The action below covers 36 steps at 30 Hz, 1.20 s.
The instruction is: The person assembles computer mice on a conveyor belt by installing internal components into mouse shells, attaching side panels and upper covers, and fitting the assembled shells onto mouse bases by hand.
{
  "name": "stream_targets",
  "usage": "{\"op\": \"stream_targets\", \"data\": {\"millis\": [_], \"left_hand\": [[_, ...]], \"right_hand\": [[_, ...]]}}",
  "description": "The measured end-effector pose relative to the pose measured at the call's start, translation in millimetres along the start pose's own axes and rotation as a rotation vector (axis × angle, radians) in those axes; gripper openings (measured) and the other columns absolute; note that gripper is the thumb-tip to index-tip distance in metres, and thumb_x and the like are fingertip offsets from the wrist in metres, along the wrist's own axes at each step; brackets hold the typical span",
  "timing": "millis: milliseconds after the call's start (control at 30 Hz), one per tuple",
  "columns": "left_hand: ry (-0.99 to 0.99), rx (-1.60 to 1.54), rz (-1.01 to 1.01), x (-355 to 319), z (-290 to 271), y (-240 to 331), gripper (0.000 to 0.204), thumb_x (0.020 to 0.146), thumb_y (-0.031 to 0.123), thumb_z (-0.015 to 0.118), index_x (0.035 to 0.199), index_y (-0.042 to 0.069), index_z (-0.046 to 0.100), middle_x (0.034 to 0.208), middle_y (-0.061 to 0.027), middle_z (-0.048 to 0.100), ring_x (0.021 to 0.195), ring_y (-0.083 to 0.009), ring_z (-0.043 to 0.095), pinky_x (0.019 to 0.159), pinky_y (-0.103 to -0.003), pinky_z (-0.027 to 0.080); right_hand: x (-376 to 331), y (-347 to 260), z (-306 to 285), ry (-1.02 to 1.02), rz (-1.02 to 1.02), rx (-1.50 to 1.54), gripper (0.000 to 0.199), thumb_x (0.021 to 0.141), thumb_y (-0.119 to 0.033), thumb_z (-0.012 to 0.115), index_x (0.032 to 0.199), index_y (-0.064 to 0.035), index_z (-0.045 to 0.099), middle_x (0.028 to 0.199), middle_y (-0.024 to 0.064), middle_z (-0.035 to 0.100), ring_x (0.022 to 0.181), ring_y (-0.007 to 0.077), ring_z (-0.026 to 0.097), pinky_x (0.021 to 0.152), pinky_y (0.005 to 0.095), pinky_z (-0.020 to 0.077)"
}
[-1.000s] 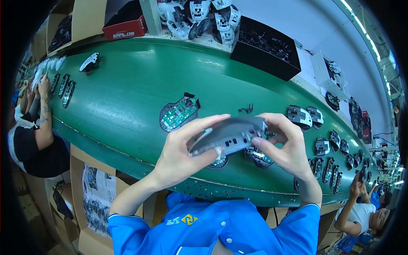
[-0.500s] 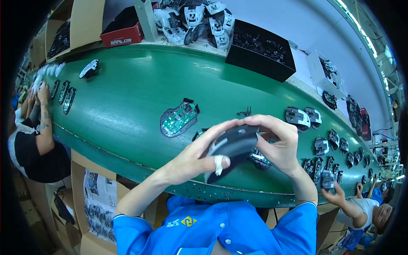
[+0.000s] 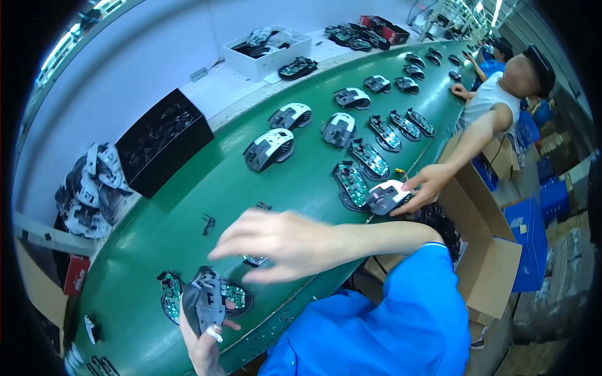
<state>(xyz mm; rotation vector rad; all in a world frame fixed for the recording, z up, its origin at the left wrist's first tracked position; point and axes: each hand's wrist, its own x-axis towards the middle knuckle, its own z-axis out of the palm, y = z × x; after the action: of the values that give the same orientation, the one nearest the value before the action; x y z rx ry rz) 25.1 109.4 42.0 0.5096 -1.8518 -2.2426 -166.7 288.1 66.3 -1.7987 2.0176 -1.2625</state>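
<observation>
My left hand [image 3: 204,349], with white tape round one finger, grips a grey computer mouse shell [image 3: 205,304], its ribbed inner side showing. Behind the shell lies a mouse base with a green circuit board [image 3: 237,297], partly hidden; another mouse base [image 3: 170,294] is just left of it. Over the green work surface [image 3: 188,244] my right hand [image 3: 276,244] reaches leftward, empty, its fingers apart and somewhat blurred. Beneath that hand, a third circuit board [image 3: 254,259] is mostly covered. Beyond its fingertips sit small black plastic pieces [image 3: 208,224].
At right, a co-worker's hand [image 3: 427,188] touches a white-and-grey mouse [image 3: 385,197]. Several assembled mice [image 3: 269,150] and open mouse bases [image 3: 369,158] line the surface. Along the back stand a black box of small parts [image 3: 164,141] and a white bin [image 3: 268,56]. Cardboard boxes [image 3: 483,276] stand at right.
The view has swung to the right. My right hand has let go of the mouse shell and moved away from it; my left hand alone holds the shell, now turned with its inside showing.
</observation>
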Motion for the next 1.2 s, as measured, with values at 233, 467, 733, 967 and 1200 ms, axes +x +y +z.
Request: {"op": "stream_targets", "data": {"millis": [233, 467, 733, 967, 1200], "left_hand": [[0.071, -0.108, 0.091, 11, -36, -16, 0.070, 0.086, 0.042, 0.055, 0.136, -0.001, 0.030, 0.125, -0.0204, 0.048, 0.099, -0.0290, 0.058, 0.056, -0.033, 0.057], [-0.002, -0.100, 0.120, 24, -20, -13, 0.068, 0.086, 0.039, 0.055, 0.136, 0.000, 0.030, 0.125, -0.0200, 0.048, 0.101, -0.0295, 0.058, 0.056, -0.033, 0.057], [0.257, 0.014, 0.027, 74, -54, -30, 0.036, 0.091, 0.033, 0.051, 0.112, 0.004, 0.050, 0.101, -0.0088, 0.058, 0.088, -0.0189, 0.060, 0.061, -0.037, 0.054], [0.461, 0.461, 0.023, 140, -92, -35, 0.047, 0.089, 0.033, 0.051, 0.125, 0.004, 0.046, 0.097, -0.0066, 0.059, 0.079, -0.0134, 0.059, 0.053, -0.027, 0.051], [0.479, 0.806, 0.031, 147, -107, -36, 0.048, 0.090, 0.029, 0.050, 0.130, 0.003, 0.045, 0.109, -0.0134, 0.059, 0.084, -0.0166, 0.059, 0.059, -0.030, 0.051]], "right_hand": [[-140, -6, -124, 0.068, 0.658, -0.611, 0.050, 0.066, -0.009, 0.071, 0.114, -0.0028, 0.057, 0.115, 0.0141, 0.056, 0.114, 0.0302, 0.049, 0.097, 0.0387, 0.0389], [-195, 25, -107, -0.084, 0.708, -0.794, 0.070, 0.058, -0.018, 0.078, 0.120, -0.0036, 0.051, 0.123, 0.0142, 0.051, 0.126, 0.0294, 0.039, 0.108, 0.0475, 0.0253], [-215, 52, -81, 0.086, 0.717, -0.493, 0.072, 0.056, -0.017, 0.079, 0.120, -0.0042, 0.049, 0.114, 0.0132, 0.051, 0.113, 0.0292, 0.047, 0.098, 0.0380, 0.0383], [-216, 54, -71, 0.202, 0.695, -0.441, 0.059, 0.055, -0.018, 0.078, 0.106, -0.0043, 0.053, 0.102, 0.0137, 0.050, 0.102, 0.0314, 0.050, 0.091, 0.0402, 0.0404], [-147, 10, -63, 0.621, 0.208, -0.938, 0.076, 0.050, -0.017, 0.087, 0.116, -0.0021, 0.051, 0.108, 0.0140, 0.044, 0.096, 0.0296, 0.050, 0.081, 0.0369, 0.0459]]}}
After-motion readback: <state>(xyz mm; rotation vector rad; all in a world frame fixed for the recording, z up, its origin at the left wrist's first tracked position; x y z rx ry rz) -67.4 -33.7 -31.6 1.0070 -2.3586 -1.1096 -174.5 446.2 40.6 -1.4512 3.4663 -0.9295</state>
